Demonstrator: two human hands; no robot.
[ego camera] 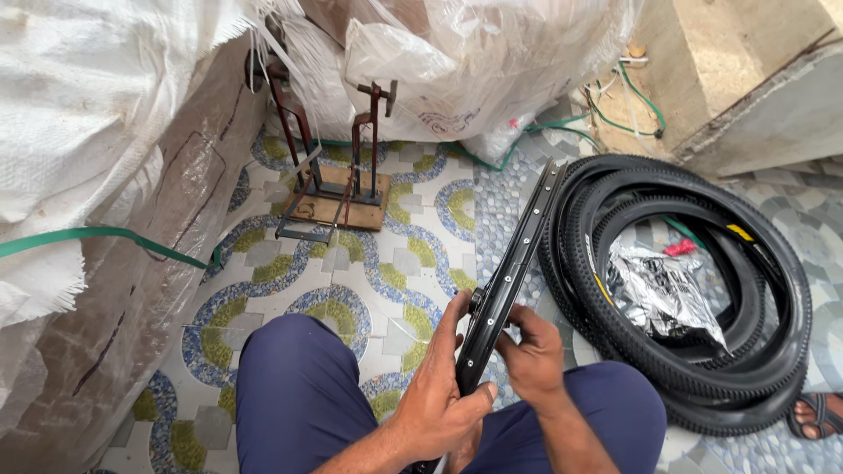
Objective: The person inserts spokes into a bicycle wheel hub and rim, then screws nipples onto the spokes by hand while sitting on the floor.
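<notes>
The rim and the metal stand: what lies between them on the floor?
Head view: only bare patterned floor lies between rim and stand.

The black metal wheel rim point(509, 272) runs below the left hand point(439, 395) and leaves the picture's bottom edge. The right hand point(531, 355) covers part of it (fingertips hidden). A sandalled foot point(818, 412) is cut off far right.

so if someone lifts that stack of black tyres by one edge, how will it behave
The stack of tyres would probably sag and flex, since these are bare rubber hoops with no rims inside. The loose coils would likely slide apart rather than lift as one. The knobbly tread should give a good grip, and the silver foil bag lying in the middle might slip out.
</notes>
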